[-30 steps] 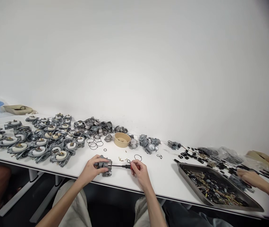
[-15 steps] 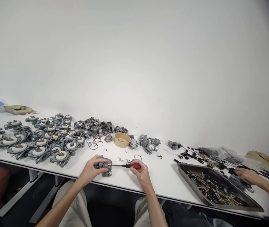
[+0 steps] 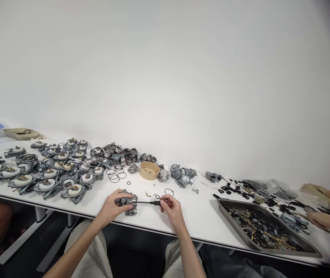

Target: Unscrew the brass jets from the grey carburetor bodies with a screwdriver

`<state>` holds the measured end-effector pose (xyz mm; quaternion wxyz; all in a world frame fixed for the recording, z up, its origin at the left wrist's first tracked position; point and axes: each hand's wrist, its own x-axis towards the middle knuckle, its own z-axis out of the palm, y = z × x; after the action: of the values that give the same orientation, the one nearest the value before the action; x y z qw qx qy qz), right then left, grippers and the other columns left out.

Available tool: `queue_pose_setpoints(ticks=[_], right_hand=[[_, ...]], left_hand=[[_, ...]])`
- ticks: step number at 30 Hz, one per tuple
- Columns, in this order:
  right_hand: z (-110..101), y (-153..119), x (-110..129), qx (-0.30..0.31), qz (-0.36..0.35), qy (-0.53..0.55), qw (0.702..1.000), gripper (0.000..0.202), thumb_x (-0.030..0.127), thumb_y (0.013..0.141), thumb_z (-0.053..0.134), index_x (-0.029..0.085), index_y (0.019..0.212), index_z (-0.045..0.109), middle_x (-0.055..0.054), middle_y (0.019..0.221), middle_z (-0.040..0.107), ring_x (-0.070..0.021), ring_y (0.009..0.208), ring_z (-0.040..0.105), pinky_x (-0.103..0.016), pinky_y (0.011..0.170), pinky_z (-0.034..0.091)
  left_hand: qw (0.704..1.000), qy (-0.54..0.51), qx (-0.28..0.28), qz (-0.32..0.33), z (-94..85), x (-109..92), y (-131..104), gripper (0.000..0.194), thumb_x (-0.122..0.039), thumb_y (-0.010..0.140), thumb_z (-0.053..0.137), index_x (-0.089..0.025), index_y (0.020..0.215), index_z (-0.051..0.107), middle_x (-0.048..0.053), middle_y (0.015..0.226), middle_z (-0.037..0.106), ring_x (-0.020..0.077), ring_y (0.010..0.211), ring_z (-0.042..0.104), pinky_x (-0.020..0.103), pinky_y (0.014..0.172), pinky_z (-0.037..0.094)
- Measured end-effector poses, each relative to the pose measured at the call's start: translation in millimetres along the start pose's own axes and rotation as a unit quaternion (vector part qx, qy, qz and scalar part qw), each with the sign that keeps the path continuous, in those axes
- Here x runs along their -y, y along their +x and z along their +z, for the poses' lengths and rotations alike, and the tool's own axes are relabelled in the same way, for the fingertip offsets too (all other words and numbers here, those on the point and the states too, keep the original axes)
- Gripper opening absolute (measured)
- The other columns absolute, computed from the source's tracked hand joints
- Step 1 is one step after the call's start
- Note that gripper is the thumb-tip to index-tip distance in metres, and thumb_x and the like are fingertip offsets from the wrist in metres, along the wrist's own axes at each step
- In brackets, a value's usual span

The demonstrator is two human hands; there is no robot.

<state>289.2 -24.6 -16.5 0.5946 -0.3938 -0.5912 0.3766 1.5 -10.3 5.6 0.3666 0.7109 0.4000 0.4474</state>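
Note:
A grey metal carburetor (image 3: 130, 209) lies at the front edge of the white table, and my left hand (image 3: 113, 209) is closed around its left side. My right hand (image 3: 172, 213) grips a screwdriver (image 3: 147, 202) by its red handle, most of which my fingers cover. The shaft lies level and points left, its tip meeting the carburetor's right side; the exact contact point is too small to make out. Just beyond the screwdriver lie small brass parts (image 3: 147, 194) and a thin black ring (image 3: 169, 192).
Many carburetors with white floats (image 3: 47, 184) fill the left side. Behind are a round tan container (image 3: 150, 171), black rings (image 3: 114, 178) and metal bowls (image 3: 113, 150). To the right, a metal tray (image 3: 252, 244) holds small parts, near another person's hand (image 3: 321, 219).
My right hand has shifted its grip on the screwdriver handle, covering more of the red. The carburetor stays in place. The other person's hand at the right has moved rightward.

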Motion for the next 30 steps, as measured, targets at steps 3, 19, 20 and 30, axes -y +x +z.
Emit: queue_pose_setpoints(ticks=[3,19,20,30], right_hand=[[-0.4,0.1,0.2,-0.003,0.003,0.002,1.000,0.020,0.037,0.085,0.072,0.019,0.091,0.066,0.001,0.064,0.058,-0.0145,0.058,0.053,-0.027,0.059,0.041],[-2.3,0.8,-1.1,-0.022,-0.006,0.013,1.000,0.024,0.038,0.080,0.075,0.017,0.091,0.068,-0.002,0.067,0.062,-0.0155,0.060,0.057,-0.028,0.059,0.046],[-2.2,0.7,-0.7,-0.023,-0.006,0.016,1.000,0.024,0.038,0.080,0.076,0.017,0.091,0.069,-0.002,0.068,0.063,-0.0155,0.060,0.057,-0.028,0.059,0.046],[-3.0,0.5,-0.5,-0.026,0.000,0.024,0.999,0.024,0.037,0.080,0.076,0.018,0.091,0.068,-0.002,0.069,0.063,-0.0154,0.060,0.056,-0.028,0.060,0.045]], left_hand=[[1.000,0.007,0.003,0.009,-0.2,-1.7,-0.9,0.032,-0.043,0.077,0.076,-0.028,0.105,0.077,0.005,0.098,0.057,0.0203,0.088,0.057,0.024,0.062,0.044],[1.000,0.028,0.012,0.007,-1.0,-8.7,-2.0,0.030,-0.044,0.078,0.072,-0.025,0.102,0.075,0.004,0.099,0.055,0.0127,0.069,0.049,0.021,0.053,0.038],[0.999,0.029,0.011,0.009,-1.0,-8.7,-2.0,0.030,-0.044,0.078,0.072,-0.025,0.102,0.075,0.005,0.099,0.055,0.0130,0.070,0.050,0.021,0.054,0.038],[0.999,0.031,0.015,0.006,-1.0,-10.6,-2.8,0.024,-0.040,0.082,0.070,-0.026,0.101,0.074,0.005,0.100,0.055,0.0144,0.074,0.053,0.022,0.056,0.038]])
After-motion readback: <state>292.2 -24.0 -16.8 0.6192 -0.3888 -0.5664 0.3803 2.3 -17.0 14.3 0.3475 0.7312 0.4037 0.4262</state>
